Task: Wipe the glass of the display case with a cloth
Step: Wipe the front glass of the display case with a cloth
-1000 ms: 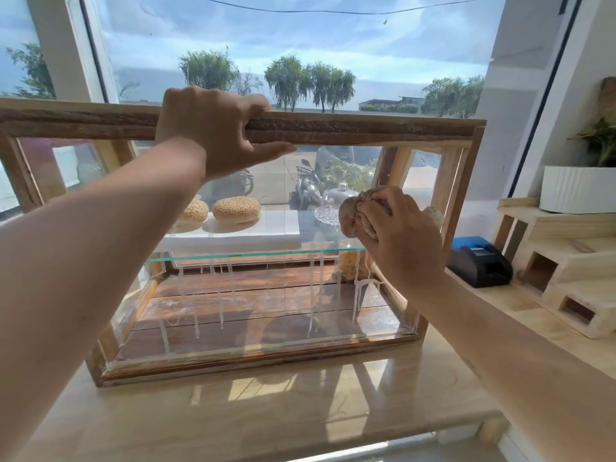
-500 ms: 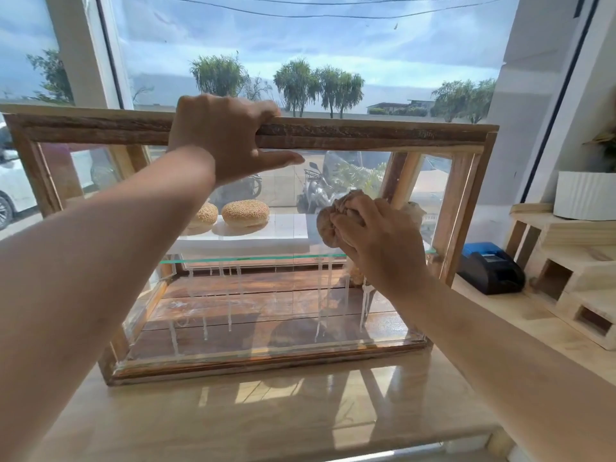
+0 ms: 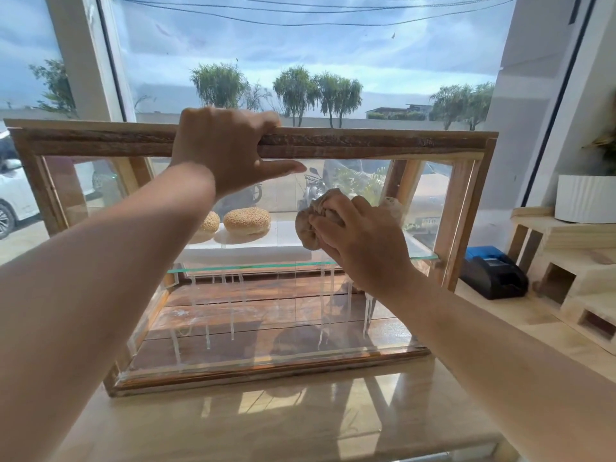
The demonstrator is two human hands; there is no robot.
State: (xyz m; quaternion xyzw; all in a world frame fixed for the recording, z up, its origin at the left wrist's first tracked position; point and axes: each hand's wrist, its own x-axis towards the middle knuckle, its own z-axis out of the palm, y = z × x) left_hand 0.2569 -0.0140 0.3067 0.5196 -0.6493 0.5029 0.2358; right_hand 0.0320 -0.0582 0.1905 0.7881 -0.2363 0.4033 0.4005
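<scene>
Only the one head view here. The wooden display case [image 3: 466, 208] is parked dead centre on the pale counter [image 3: 266, 425]. Its top rail [image 3: 366, 141] is gripped by the left hand [image 3: 226, 145] up near 12 o'clock, with the fingers hooked over the wood and the thumb stretched sideways just under the rail.

The right hand [image 3: 360, 241] is seen a touch toward 3 o'clock of centre, clenched round a bunched-up tan cloth [image 3: 313, 221]. The cloth is pressed on the front glass [image 3: 266, 311], roughly level with the glass shelf [image 3: 253, 267] inside. White streaks [image 3: 325, 301] can be seen running down the lower pane toward 6 o'clock.

Inside the case, two sesame buns [image 3: 246, 221] are laid on a white tray [image 3: 266, 248] on that shelf, at 9 o'clock from the cloth. Off at 3 o'clock, a black-and-blue device [image 3: 493, 271] is set beside a stepped wooden stand [image 3: 566, 261], which is topped with a white pot [image 3: 586, 201].
</scene>
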